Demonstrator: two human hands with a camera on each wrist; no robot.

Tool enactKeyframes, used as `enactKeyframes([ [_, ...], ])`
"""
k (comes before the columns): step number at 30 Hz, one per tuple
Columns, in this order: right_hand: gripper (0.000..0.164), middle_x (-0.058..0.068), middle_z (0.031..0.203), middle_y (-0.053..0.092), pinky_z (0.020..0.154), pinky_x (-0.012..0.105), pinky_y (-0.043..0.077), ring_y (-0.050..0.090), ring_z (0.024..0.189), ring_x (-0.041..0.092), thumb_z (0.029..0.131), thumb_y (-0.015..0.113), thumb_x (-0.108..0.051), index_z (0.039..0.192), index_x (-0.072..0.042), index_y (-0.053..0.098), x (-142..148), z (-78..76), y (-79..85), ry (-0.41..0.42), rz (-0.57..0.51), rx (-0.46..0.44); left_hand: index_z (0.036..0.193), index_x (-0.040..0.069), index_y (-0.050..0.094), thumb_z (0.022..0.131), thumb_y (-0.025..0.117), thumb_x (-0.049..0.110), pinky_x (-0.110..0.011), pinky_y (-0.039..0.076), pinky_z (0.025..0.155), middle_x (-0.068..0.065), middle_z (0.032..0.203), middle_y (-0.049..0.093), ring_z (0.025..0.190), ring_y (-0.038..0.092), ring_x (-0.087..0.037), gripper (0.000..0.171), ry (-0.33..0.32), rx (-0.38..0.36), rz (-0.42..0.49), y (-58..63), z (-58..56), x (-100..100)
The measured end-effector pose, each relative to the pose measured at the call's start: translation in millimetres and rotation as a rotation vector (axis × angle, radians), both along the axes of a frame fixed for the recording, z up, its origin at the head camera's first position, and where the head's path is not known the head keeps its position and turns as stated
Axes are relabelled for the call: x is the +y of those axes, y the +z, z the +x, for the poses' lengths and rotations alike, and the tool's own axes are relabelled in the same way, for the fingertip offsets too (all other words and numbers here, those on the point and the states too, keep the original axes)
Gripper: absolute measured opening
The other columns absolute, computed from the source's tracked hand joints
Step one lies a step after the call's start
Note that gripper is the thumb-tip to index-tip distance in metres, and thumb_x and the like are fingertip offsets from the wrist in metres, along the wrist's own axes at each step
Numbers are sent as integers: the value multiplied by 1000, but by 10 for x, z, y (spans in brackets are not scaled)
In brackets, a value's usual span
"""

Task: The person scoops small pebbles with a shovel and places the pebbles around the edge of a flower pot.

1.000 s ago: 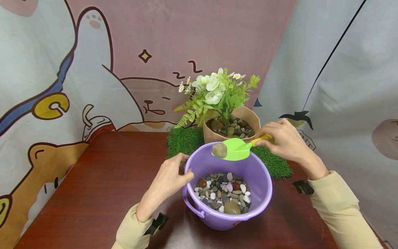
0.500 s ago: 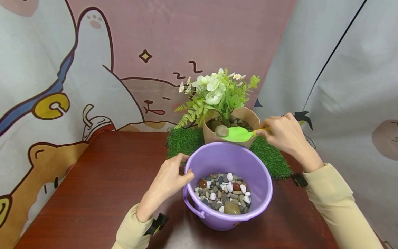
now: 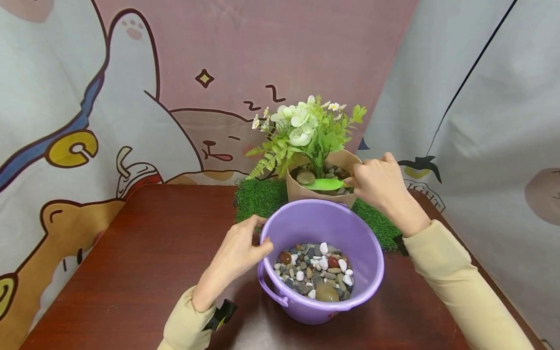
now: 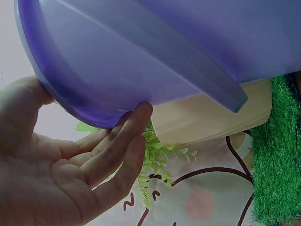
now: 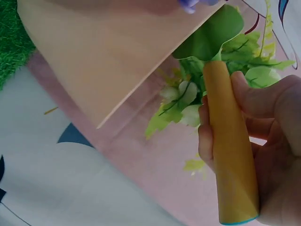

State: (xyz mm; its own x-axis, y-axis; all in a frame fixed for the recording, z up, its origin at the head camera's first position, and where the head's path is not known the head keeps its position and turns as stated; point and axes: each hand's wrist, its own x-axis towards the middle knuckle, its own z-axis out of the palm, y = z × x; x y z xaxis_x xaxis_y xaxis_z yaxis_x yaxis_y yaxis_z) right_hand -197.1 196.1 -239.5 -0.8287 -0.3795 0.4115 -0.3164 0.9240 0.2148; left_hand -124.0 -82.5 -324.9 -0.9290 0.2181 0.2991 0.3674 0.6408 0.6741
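My left hand [image 3: 238,250] grips the left rim of a purple bucket [image 3: 376,257], thumb inside and fingers outside, as the left wrist view shows. Pebbles [image 3: 315,270] of many colours cover the bucket's bottom. My right hand [image 3: 380,187] holds a toy shovel by its yellow handle [image 5: 230,146]. The shovel's green blade [image 3: 324,184] is tilted within the mouth of a tan paper-like pot [image 3: 306,194], and no stone shows on it. At the blade's tip lies a rounded tan stone [image 3: 305,177]. White flowers and green leaves [image 3: 302,126] rise from the pot's pebbles.
Green artificial turf [image 3: 260,199] lies under the pot, right behind the bucket. The bucket's handle [image 3: 271,289] hangs at its left side. A reddish-brown table [image 3: 144,272] carries everything, and a printed cartoon cloth [image 3: 245,58] stands behind it.
My right hand has moved the shovel from above the bucket back into the pot's mouth and tilted it. The stone on its blade has come off. My left hand and the bucket have stayed put.
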Motion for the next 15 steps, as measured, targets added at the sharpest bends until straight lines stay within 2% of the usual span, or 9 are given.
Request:
enactKeyframes([
  [6, 41, 4, 45, 46, 63, 39, 28, 47, 45, 23, 81, 64, -30, 48, -12, 46, -107, -3, 14, -7, 64, 3, 107, 10, 61, 71, 60, 19, -20, 45, 62, -1, 94, 68, 72, 63, -5, 38, -2, -8, 2, 6, -4, -1],
  [9, 41, 3, 45, 45, 62, 38, 28, 46, 45, 22, 82, 63, -31, 50, -12, 47, -127, -2, 18, -15, 64, 0, 107, 9, 62, 70, 60, 19, -21, 46, 62, -2, 93, 68, 72, 63, -5, 38, -1, 2, 3, 8, -3, 2],
  [12, 39, 5, 47, 47, 61, 37, 27, 46, 45, 23, 82, 63, -32, 53, -10, 48, -130, 19, 21, -14, 47, 29, 107, 9, 62, 70, 61, 18, -21, 46, 62, -2, 93, 68, 71, 62, -5, 38, -2, 4, 3, 7, 0, 1],
  [15, 37, 7, 51, 49, 60, 37, 26, 46, 47, 25, 81, 64, -31, 56, -8, 50, -117, 51, 10, 2, 20, 95, 107, 9, 61, 70, 61, 18, -21, 45, 61, -2, 92, 68, 70, 62, -5, 38, -1, 3, 3, 6, 0, -1],
])
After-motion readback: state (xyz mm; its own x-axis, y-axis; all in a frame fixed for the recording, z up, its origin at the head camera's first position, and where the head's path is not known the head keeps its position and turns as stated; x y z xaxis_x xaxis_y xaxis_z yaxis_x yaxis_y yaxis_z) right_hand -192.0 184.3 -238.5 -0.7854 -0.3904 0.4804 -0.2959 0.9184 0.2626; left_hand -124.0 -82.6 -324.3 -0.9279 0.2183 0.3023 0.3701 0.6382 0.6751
